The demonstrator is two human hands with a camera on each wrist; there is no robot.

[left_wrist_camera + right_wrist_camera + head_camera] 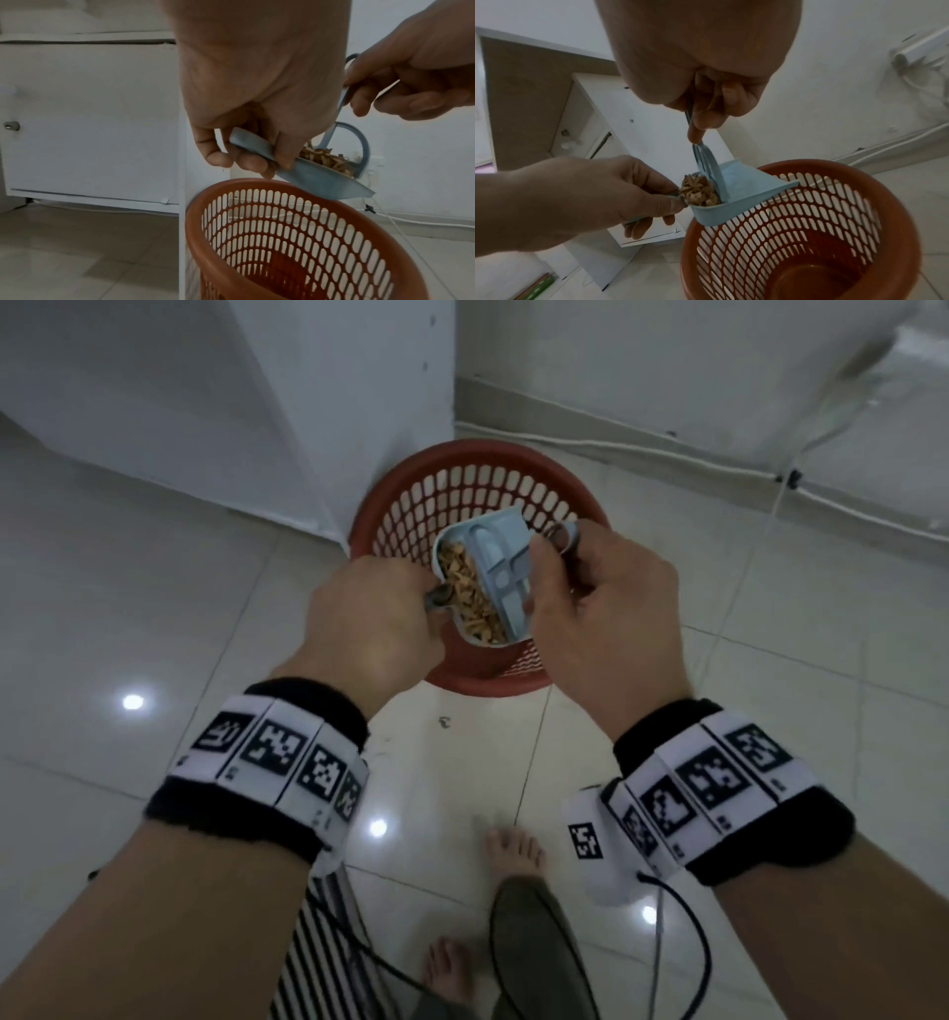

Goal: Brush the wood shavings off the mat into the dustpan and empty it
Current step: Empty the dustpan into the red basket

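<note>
A small light-blue dustpan [506,534] hangs tilted over a red plastic basket [477,469] on the floor. Brown wood shavings [464,588] are heaped at the pan's handle end. My left hand [380,618] grips the dustpan handle [248,145]. My right hand [585,588] pinches the handle of a small blue-grey brush [500,567], whose head stands inside the pan against the shavings [698,191]. In the right wrist view the pan's open lip [790,183] juts over the basket rim [834,168]. The mat is out of sight.
A white cabinet [287,413] stands right behind and left of the basket, a white wall [667,361] beyond. A thin cable [719,464] runs along the tiled floor on the right. My bare feet [513,852] are just in front of the basket.
</note>
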